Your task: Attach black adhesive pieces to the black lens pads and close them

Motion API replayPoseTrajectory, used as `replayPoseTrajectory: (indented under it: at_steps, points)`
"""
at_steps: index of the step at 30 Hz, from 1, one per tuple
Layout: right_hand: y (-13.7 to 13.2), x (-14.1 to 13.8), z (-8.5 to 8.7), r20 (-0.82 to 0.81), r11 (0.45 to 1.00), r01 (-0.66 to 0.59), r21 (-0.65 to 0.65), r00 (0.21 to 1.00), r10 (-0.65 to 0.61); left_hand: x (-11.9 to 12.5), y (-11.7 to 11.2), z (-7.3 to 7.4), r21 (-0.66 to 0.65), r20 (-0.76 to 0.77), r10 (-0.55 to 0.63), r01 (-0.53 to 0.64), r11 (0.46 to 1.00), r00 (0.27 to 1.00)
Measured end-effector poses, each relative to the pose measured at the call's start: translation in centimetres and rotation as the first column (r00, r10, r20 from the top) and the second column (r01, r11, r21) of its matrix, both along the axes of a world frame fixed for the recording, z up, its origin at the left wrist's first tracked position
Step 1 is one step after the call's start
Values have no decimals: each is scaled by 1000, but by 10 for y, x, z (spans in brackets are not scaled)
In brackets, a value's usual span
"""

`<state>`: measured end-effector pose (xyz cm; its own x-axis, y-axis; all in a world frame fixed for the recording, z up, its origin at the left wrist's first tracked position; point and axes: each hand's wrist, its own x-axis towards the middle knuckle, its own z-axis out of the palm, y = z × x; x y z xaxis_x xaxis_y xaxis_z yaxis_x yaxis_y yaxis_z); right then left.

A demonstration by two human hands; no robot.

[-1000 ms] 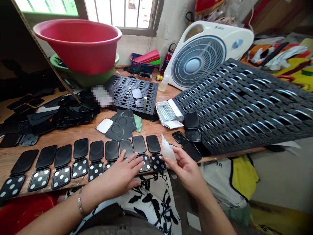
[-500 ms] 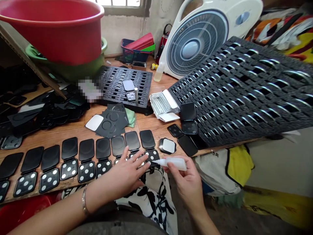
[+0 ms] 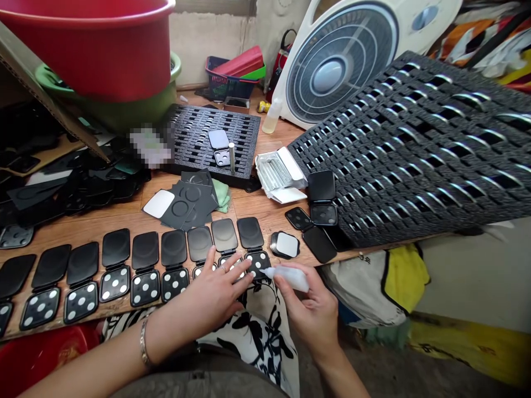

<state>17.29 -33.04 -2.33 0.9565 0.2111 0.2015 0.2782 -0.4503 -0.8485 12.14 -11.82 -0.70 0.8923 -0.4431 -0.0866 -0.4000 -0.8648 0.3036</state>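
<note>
A row of opened black compact cases (image 3: 115, 283) lines the table's front edge, their lower halves dotted with white spots. My right hand (image 3: 311, 304) grips a translucent white squeeze bottle (image 3: 292, 276) with a narrow nozzle. Its tip points left, at the lower half of the rightmost compact in the row (image 3: 257, 263); whether it touches cannot be told. My left hand (image 3: 218, 290) is spread with fingers apart over the neighbouring compacts, its fingertips by the left edge of that rightmost one. The hand and forearm partly hide the lower halves beneath.
Right of the row lies a small stack of square mirrors (image 3: 287, 245). Behind are a white box of metal rods (image 3: 280, 171), dark sheets (image 3: 188, 202), and a black foam tray (image 3: 186, 149). A large foam tray (image 3: 415, 149) leans beside a fan (image 3: 332, 72). Red tub (image 3: 103, 61) stands back left.
The view has shifted slightly. My right hand and the bottle have moved a little left, with the nozzle still over the rightmost compact. My left hand stays nearly where it was.
</note>
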Motion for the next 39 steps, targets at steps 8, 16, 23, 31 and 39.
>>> replayPoseTrajectory:
  at_steps: [8, 16, 23, 31, 39]
  points:
    - [7, 11, 7, -10, 998, 62, -22, 998, -62, -3, 0, -4, -37, -17, 8, -9, 999, 1000]
    - [16, 10, 14, -24, 999, -31, -45, 999, 30, -3, 0, -4, -34, -26, 12, -12, 999, 1000]
    - [14, 3, 24, -132, 983, 110, 148, 987, -91, -24, 28, 14, -77, 18, 83, -82, 994, 996]
    - [46, -8, 11, -132, 985, -166, 51, 976, 172, -41, 34, 11, -67, 50, 121, -117, 991, 991]
    - [47, 0, 15, 20, 983, -154, -101, 987, 157, -38, 31, 7, -38, 39, 116, -115, 993, 992]
